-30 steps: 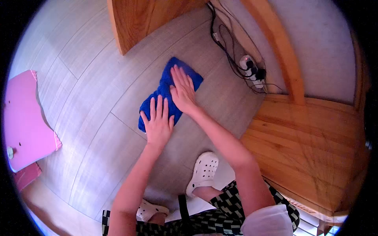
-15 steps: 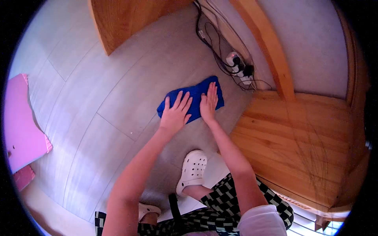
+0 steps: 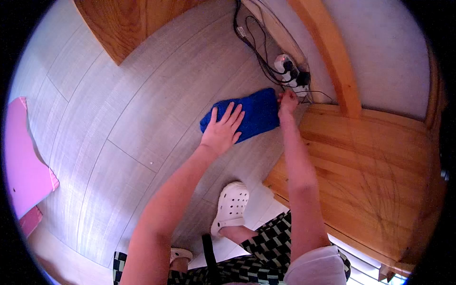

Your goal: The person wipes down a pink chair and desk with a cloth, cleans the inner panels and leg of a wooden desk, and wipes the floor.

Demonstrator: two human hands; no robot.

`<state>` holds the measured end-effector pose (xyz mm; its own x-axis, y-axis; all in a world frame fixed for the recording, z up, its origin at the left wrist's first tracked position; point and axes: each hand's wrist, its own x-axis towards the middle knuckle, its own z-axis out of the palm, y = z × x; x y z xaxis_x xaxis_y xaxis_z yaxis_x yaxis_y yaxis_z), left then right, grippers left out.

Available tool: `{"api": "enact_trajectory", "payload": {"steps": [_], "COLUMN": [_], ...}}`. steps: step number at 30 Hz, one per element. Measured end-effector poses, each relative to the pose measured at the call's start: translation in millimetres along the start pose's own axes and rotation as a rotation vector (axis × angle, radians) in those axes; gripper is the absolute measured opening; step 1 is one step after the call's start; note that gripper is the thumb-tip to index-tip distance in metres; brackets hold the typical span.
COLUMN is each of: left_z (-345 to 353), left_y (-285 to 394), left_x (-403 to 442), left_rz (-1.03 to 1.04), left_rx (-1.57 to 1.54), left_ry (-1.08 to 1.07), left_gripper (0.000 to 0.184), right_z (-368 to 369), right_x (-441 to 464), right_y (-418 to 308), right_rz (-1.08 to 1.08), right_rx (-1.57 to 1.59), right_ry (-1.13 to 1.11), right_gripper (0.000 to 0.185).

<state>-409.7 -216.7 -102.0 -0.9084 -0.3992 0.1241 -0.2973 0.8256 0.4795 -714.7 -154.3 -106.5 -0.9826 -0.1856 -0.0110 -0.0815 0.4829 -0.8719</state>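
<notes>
A folded blue cloth lies flat on the grey floor. My left hand rests on its left part, palm down with the fingers spread. Just past the cloth's right edge, my right hand is closed, its fingertips pinched at a thin black cord. This cord runs along the floor beside a white power strip with black plugs in it. The exact grip of the right fingertips is partly hidden.
Thicker black cables trail from the strip along the wall. A wooden platform and an upright wooden post stand at the right. A wooden panel is at the top left, a pink panel at far left. My white clog is below.
My right hand has left the cloth and moved right to the cord by the power strip, its fingers now closed. The cloth and my left hand have shifted slightly right in view.
</notes>
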Motion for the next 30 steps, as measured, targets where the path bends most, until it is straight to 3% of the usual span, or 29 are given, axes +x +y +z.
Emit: {"api": "enact_trajectory", "payload": {"steps": [7,10,13,20,30], "left_z": [3.9,0.4,-0.5,-1.6,-4.0], "left_y": [-0.8,-0.1,0.7,1.0,0.0], "left_x": [4.5,3.3,4.3,3.6,2.8], "left_rz": [0.025,0.023,0.019,0.016,0.023], "left_rx": [-0.009,-0.001,0.011,0.018,0.009], "left_ry": [-0.027,-0.043,-0.053,-0.075,-0.05], "left_gripper": [0.062,0.062,0.061,0.061,0.06], "right_z": [13.8,10.2,11.8,17.8,6.9], "right_x": [32.0,29.2,34.2,33.7,21.0], "right_y": [9.5,1.6,-11.2,-26.6,-1.7], "right_rz": [0.224,0.15,0.294,0.298,0.223], "right_rx": [0.133,0.215,0.01,-0.007,0.211], "right_ry": [0.026,-0.099,-0.076,-0.234,-0.121], "right_gripper": [0.013,0.011,0.01,0.007,0.009]}}
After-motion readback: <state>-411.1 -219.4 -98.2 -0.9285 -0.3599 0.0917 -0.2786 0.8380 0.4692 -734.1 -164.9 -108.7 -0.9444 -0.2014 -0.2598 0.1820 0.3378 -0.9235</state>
